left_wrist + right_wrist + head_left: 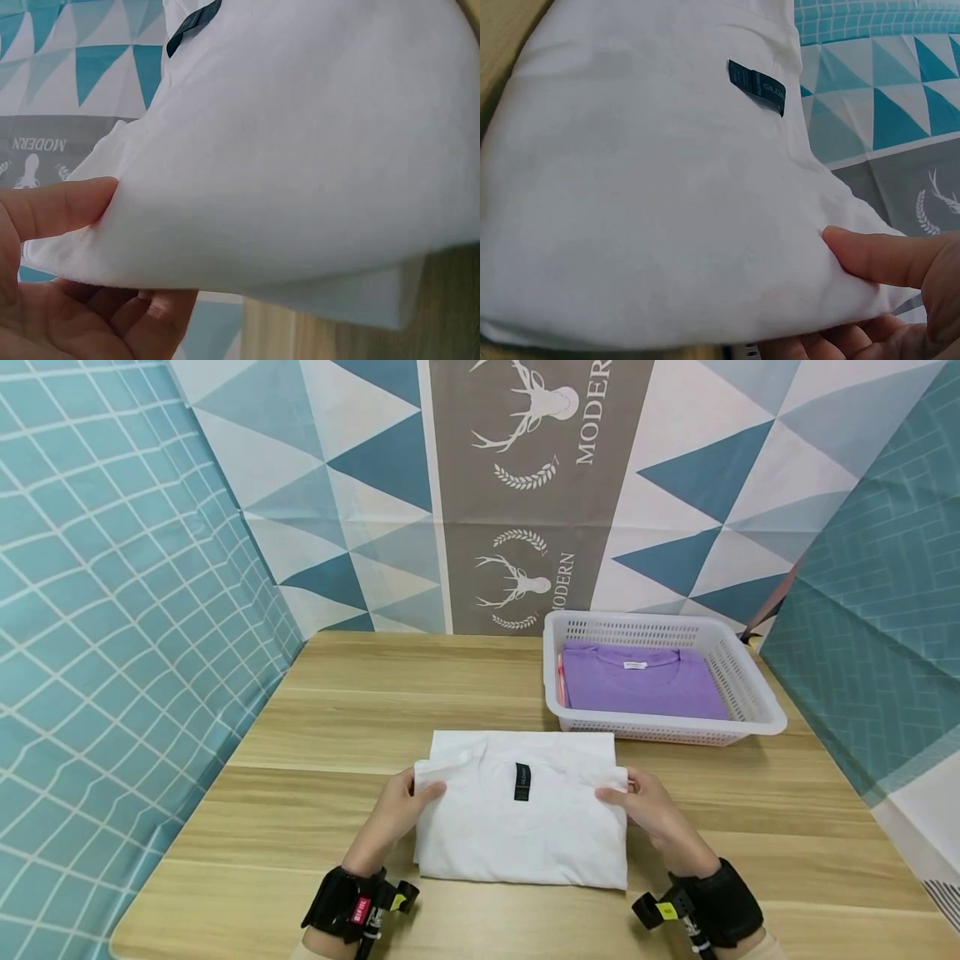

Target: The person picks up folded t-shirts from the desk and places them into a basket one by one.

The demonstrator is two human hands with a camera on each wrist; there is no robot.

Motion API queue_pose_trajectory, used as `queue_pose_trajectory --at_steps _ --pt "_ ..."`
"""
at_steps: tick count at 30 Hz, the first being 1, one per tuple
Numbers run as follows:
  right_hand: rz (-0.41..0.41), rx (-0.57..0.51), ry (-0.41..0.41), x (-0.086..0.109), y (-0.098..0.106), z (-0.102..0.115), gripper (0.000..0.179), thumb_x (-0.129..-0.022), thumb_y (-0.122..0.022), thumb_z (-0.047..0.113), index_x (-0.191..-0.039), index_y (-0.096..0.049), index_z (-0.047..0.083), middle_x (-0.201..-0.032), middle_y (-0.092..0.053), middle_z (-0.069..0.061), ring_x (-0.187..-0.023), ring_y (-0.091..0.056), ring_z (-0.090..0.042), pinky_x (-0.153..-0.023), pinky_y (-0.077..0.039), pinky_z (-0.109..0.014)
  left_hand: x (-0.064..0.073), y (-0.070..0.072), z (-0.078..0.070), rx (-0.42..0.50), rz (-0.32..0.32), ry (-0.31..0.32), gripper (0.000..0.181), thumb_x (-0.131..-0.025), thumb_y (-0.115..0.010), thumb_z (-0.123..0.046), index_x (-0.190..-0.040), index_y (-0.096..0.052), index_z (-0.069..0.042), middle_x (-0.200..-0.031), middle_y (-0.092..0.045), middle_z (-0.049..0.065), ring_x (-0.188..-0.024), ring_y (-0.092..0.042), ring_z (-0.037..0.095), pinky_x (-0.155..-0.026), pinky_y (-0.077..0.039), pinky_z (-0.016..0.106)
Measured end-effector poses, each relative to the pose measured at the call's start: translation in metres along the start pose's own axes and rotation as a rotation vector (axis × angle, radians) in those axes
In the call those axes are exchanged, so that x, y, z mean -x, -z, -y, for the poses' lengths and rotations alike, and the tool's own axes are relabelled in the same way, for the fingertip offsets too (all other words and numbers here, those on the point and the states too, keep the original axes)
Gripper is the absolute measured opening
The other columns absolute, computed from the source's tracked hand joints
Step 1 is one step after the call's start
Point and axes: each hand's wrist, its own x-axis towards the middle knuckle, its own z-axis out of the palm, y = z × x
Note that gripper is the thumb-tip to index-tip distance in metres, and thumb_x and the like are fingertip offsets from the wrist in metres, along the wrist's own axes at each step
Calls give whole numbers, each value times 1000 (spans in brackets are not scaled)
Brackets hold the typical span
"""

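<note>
A folded white T-shirt point(517, 835) with a black neck label point(522, 782) lies across the middle of the head view. My left hand point(401, 810) pinches its left edge, thumb on top and fingers underneath. On the opposite edge, my right hand point(648, 806) pinches the cloth the same way. In the left wrist view the left thumb point(67, 206) presses on the white cloth point(300, 150), with the fingers curled below. The right wrist view shows the right thumb point(885, 255) over the shirt point(645, 187), whose underside is hidden.
Behind the shirt to the right stands a white plastic basket point(667, 727) with a folded purple T-shirt point(645, 685) in it. A strip of pink cloth point(561, 681) shows at its left. The wooden table point(300, 827) meets a patterned backdrop point(375, 527) at its far edge.
</note>
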Motion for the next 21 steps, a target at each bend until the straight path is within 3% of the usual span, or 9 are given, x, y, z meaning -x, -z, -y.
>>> queue_pose_trajectory --at_steps 8,13,21 --pt "-2 -45 30 8 3 5 42 -90 -63 12 -126 -49 -7 -84 -64 9 -72 -59 -3 -66 -50 -22 8 1 -5 44 -4 5 33 -93 -60 -11 -121 -58 6 -113 -66 22 -90 -61 16 -76 -51 28" --pt "3 -81 88 15 6 11 41 -90 -63 9 -124 -49 -10 -80 -66 13 -70 -61 0 -64 -52 -21 11 2 -8 51 -15 -24 34 -92 -61 -11 -121 -59 6 -116 -66 23 -94 -62 17 -77 -50 25" --pt "-10 -101 116 23 10 18 36 -89 -63 6 -119 -50 -9 -74 -64 18 -68 -60 1 -64 -51 -21 16 5 -18 73 -31 -88 31 -91 -61 -9 -118 -59 7 -114 -67 23 -94 -62 15 -75 -50 23"
